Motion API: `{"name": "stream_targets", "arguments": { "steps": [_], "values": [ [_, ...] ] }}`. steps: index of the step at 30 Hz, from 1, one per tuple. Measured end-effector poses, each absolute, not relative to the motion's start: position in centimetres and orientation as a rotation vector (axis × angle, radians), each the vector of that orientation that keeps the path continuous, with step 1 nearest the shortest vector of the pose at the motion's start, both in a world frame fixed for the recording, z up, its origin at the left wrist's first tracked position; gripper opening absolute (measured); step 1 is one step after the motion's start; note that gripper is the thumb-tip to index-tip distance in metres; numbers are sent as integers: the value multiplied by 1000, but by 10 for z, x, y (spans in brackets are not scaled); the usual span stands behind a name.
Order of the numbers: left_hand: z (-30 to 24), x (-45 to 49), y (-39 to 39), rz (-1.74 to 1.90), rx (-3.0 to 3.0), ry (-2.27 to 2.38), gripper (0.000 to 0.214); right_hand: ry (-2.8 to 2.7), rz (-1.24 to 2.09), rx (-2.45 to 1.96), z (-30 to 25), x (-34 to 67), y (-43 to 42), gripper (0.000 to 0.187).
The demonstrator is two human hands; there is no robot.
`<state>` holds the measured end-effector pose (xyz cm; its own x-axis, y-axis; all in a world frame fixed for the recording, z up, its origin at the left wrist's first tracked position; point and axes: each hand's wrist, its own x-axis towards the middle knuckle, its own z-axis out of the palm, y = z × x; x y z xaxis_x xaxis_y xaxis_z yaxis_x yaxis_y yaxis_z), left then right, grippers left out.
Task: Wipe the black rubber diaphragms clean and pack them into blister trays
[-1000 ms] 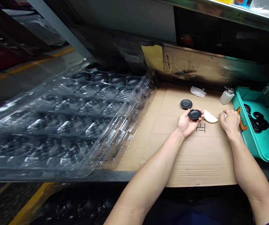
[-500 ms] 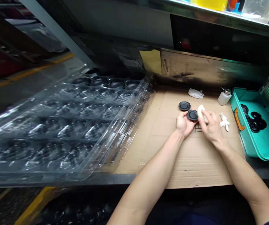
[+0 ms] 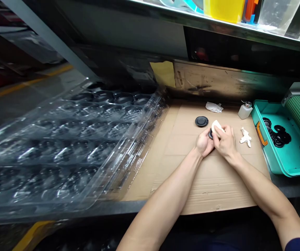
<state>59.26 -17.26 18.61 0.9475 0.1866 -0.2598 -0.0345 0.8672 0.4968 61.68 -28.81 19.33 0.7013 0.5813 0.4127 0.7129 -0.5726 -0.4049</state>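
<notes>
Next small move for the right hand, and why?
Probably a light stroke of the white pad across the black disc: the right hand grips the pad right over the disc, and the left hand holds the disc. Whether pad and disc touch is hard to tell.

Tilted white pad (image 3: pixel 217 126) over a black disc (image 3: pixel 210 134) (mostly hidden).
</notes>
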Motion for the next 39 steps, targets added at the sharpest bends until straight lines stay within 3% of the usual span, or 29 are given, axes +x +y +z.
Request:
{"name": "stream_targets", "arguments": {
  "steps": [18, 29, 33, 39],
  "values": [
    [187, 594, -169, 114, 496, 376, 47, -922, -380, -2209, 172, 626, -289, 39],
    [183, 594, -166, 156, 510, 355, 46, -772, -346, -2244, 176, 626, -290, 39],
    [182, 593, -165, 104, 530, 347, 45, -967, -313, -2206, 175, 626, -292, 40],
    [189, 593, -150, 281, 614, 422, 36, -732, -384, -2378, 182, 651, -308, 36]
  ]
}}
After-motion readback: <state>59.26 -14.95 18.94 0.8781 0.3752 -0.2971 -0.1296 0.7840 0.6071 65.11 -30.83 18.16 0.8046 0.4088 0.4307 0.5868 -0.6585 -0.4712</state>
